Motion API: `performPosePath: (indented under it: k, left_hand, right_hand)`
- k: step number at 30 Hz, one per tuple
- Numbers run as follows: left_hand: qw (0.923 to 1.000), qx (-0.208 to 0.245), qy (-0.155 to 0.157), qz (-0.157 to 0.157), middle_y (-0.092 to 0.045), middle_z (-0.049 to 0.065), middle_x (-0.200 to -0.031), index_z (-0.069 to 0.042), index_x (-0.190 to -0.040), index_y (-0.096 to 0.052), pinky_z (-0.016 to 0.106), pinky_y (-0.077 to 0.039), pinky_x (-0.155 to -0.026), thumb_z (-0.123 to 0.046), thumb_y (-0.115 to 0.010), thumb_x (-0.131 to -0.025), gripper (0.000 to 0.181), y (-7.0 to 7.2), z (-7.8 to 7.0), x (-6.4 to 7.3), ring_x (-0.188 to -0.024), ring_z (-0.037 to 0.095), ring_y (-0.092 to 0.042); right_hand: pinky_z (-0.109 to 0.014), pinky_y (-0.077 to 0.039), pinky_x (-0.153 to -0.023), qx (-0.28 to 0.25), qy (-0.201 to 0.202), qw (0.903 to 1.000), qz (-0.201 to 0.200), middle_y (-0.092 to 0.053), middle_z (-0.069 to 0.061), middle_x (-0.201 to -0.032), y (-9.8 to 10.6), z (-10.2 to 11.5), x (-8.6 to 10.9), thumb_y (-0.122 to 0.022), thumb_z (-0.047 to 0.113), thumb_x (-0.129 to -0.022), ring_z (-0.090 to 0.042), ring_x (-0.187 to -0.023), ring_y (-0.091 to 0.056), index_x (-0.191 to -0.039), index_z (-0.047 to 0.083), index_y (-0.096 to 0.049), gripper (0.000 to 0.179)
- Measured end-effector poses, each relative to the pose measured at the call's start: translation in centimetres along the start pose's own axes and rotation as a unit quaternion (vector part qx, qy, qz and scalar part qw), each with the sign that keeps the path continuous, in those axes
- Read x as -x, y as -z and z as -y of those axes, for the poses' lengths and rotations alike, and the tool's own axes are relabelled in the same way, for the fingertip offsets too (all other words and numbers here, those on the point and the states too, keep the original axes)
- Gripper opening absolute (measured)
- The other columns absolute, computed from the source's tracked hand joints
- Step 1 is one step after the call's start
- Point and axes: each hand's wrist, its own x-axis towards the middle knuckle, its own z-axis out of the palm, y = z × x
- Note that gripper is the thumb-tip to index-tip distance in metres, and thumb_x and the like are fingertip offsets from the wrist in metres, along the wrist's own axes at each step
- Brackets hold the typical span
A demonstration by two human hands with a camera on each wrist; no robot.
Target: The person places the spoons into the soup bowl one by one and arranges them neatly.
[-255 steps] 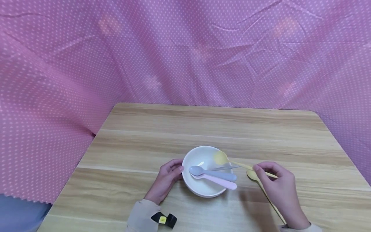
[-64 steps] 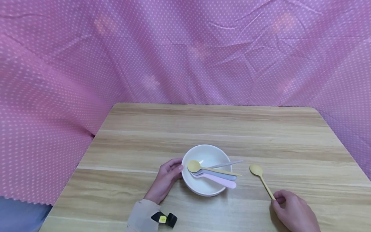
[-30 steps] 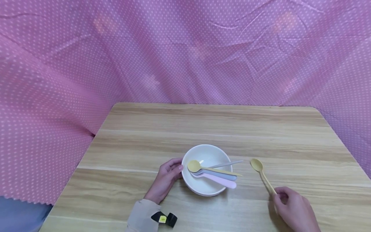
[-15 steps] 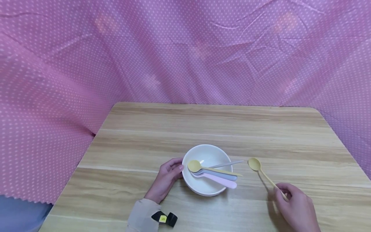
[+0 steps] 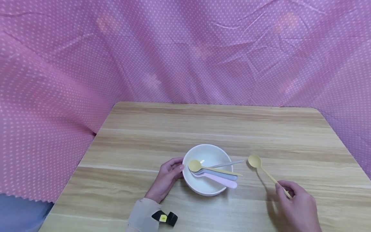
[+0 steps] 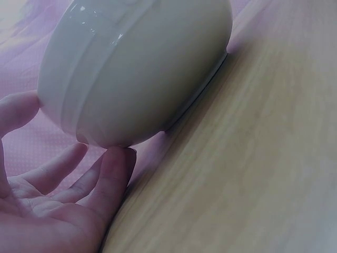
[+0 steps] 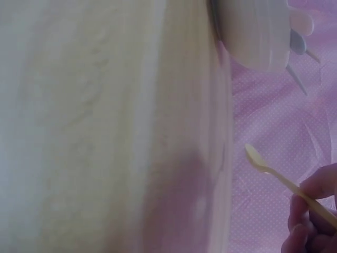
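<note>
A white bowl [image 5: 207, 189] stands on the table, holding a yellow spoon [image 5: 195, 165], a grey-blue spoon [image 5: 224, 175], a pink-handled utensil [image 5: 223, 182] and a thin grey handle [image 5: 232, 163]. Their handles stick out over its right rim. My left hand [image 5: 166, 180] touches the bowl's left side; in the left wrist view its fingertips [image 6: 111, 163] rest against the outer wall. To the right of the bowl, my right hand [image 5: 298, 201] pinches another yellow spoon [image 5: 254, 161] by its handle, bowl end pointing up and left. In the right wrist view this spoon [image 7: 258, 158] is clear of the tabletop.
The wooden table [image 5: 150, 129] has a far edge against a pink dotted cloth [image 5: 185, 58], which also hangs at both sides. A black strap with a yellow label [image 5: 163, 218] is by the left sleeve [image 5: 144, 214].
Since the oldest frame, one yellow spoon has been laid in the bowl. The right hand has then taken the other yellow spoon and lifted it off the table. The left hand stays put.
</note>
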Motion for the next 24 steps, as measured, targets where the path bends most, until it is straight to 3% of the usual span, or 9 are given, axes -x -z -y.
performPosePath:
  k: [6,9,13,16,24]
  left_hand:
    - [1.0,0.005,0.005,-0.007,-0.055,0.016,-0.124,0.004,-0.126,-0.05,0.032,-0.052,-0.089,-0.017,-0.062,-0.09,0.044,0.0,0.0,0.0,-0.107,0.017,-0.058]
    - [1.0,0.003,0.005,-0.007,-0.055,0.017,-0.125,0.004,-0.127,-0.05,0.032,-0.052,-0.089,-0.017,-0.062,-0.09,0.044,0.0,0.0,0.0,-0.107,0.018,-0.058]
    - [1.0,0.001,0.007,-0.006,-0.054,0.017,-0.126,0.003,-0.127,-0.05,0.033,-0.051,-0.09,-0.018,-0.062,-0.09,0.045,0.0,-0.1,-0.1,-0.108,0.018,-0.057]
    - [0.9999,0.0,0.01,-0.004,-0.054,0.017,-0.127,0.003,-0.127,-0.05,0.033,-0.051,-0.091,-0.019,-0.062,-0.09,0.045,0.0,-0.1,-0.1,-0.11,0.019,-0.057]
    - [0.9999,-0.007,0.013,0.001,-0.052,0.018,-0.129,0.003,-0.129,-0.048,0.033,-0.051,-0.091,-0.021,-0.063,-0.089,0.048,0.1,-0.2,0.0,-0.112,0.021,-0.056]
  right_hand:
    - [-0.01,-0.036,-0.06,-0.028,-0.022,0.9991,-0.022,-0.072,-0.014,-0.084,0.6,0.9,-0.3,-0.069,0.015,-0.082,0.019,-0.064,-0.042,-0.088,0.008,-0.073,0.011]
    - [-0.009,-0.036,-0.059,-0.039,-0.03,0.9984,-0.027,-0.069,0.011,-0.077,0.8,1.2,-0.5,-0.069,0.016,-0.082,0.017,-0.063,-0.044,-0.088,0.009,-0.073,0.01]
    - [-0.008,-0.036,-0.06,-0.055,-0.03,0.9976,-0.028,-0.047,0.042,-0.074,1.1,1.7,-0.6,-0.07,0.017,-0.082,0.017,-0.065,-0.045,-0.088,0.011,-0.073,0.009]
    - [-0.006,-0.036,-0.062,-0.07,-0.024,0.9967,-0.033,-0.046,0.045,-0.074,1.2,2.2,-0.6,-0.07,0.016,-0.082,0.018,-0.067,-0.046,-0.087,0.011,-0.073,0.008]
    - [0.0,-0.038,-0.066,-0.113,-0.003,0.9931,-0.033,-0.053,0.039,-0.075,1.0,3.4,-0.4,-0.072,0.009,-0.08,0.018,-0.071,-0.051,-0.086,0.008,-0.073,0.006]
